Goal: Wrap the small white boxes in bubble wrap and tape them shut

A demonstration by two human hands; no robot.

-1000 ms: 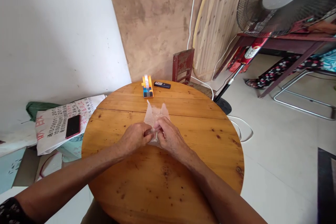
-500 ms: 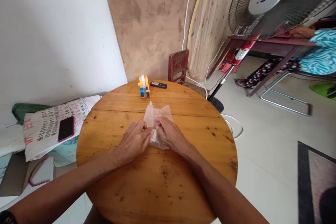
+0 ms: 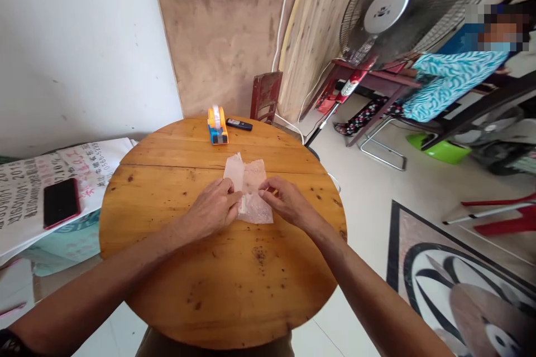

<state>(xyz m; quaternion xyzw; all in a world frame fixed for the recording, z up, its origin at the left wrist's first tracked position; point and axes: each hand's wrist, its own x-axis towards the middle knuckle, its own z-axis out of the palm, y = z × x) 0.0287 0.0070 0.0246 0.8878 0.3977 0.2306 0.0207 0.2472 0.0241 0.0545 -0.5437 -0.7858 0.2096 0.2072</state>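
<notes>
A small clear plastic bag (image 3: 252,189) lies flat on the round wooden table (image 3: 218,268), near its middle. My left hand (image 3: 213,211) rests on the bag's left edge with its fingers curled and pressed onto the plastic. My right hand (image 3: 286,202) pinches the bag's right edge between thumb and fingers. The bag's top flaps stick out beyond my fingers, toward the far side of the table.
An orange and blue tape dispenser (image 3: 217,125) and a small dark phone (image 3: 239,124) sit at the table's far edge. A red-cased phone (image 3: 61,202) lies on printed sacks at left. A standing fan (image 3: 389,8), a wooden chair (image 3: 265,96) and a seated person (image 3: 452,78) are behind.
My hands have drawn slightly apart, uncovering more of the bag, which now lies flatter. The view has swung to the right, bringing the seated person and the patterned floor into sight.
</notes>
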